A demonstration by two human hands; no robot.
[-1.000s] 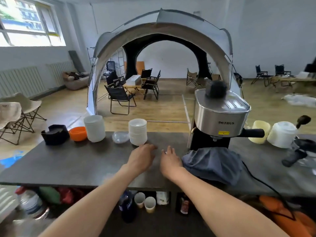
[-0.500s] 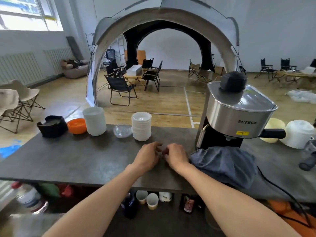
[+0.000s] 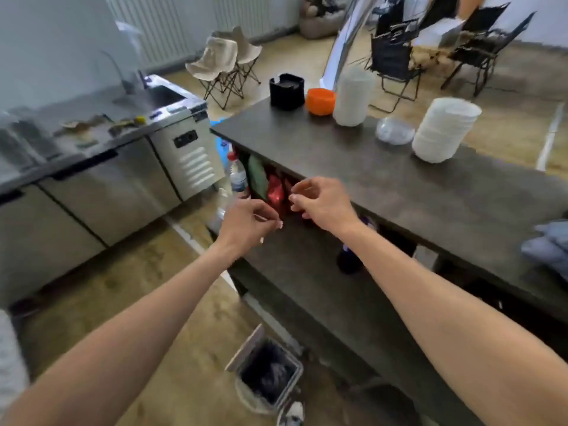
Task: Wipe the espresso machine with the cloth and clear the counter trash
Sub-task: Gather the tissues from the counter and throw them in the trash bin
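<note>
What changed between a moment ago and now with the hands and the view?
The view swung left and down: the espresso machine is out of frame and a trash bin on the floor now shows. Both hands left the counter; the left hand and right hand hover, fingers pinched. The cloth stayed put.

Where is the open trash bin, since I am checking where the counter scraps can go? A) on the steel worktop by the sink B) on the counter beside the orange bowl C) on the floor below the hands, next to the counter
C: the trash bin, lid up and dark liner showing, stands on the floor beside the counter, below both hands.
</note>
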